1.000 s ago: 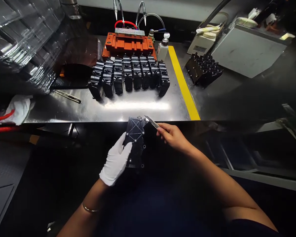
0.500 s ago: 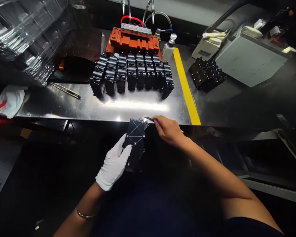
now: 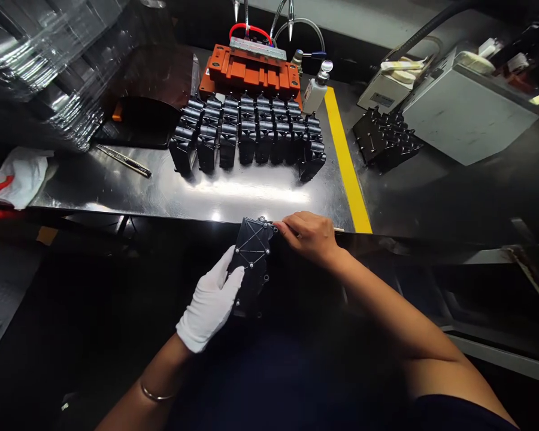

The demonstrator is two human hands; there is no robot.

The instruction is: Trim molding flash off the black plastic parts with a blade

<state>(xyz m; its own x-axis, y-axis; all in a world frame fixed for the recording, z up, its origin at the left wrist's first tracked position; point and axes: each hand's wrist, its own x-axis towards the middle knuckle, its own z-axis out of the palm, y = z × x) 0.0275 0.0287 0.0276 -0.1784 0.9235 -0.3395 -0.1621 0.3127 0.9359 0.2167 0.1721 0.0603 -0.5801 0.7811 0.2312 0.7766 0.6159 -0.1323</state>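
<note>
My left hand [image 3: 211, 302], in a white glove, is closed around a flat black plastic housing [image 3: 253, 242] with crossed ribs and small screws. The housing is held up just off the front edge of the bench, its top corner towards my right hand. Bare and closed, my right hand [image 3: 309, 233] grips a slim knife whose light handle end [image 3: 339, 229] pokes out behind the fist. The fingertips are at the upper right corner of the housing, beside a small round lug; most of the blade is hidden there.
Rows of similar black parts [image 3: 247, 131] stand on the metal bench [image 3: 197, 200], before an orange fixture [image 3: 251, 75]. Near them are a white pump bottle [image 3: 315, 93], a yellow tape line [image 3: 348, 161], more black parts [image 3: 384, 140], a grey box [image 3: 471, 108] and a metal pen-like tool [image 3: 123, 160].
My right hand has brought the knife left against the housing's upper right corner, so the blade that showed before is now mostly hidden. The whole view has shifted slightly.
</note>
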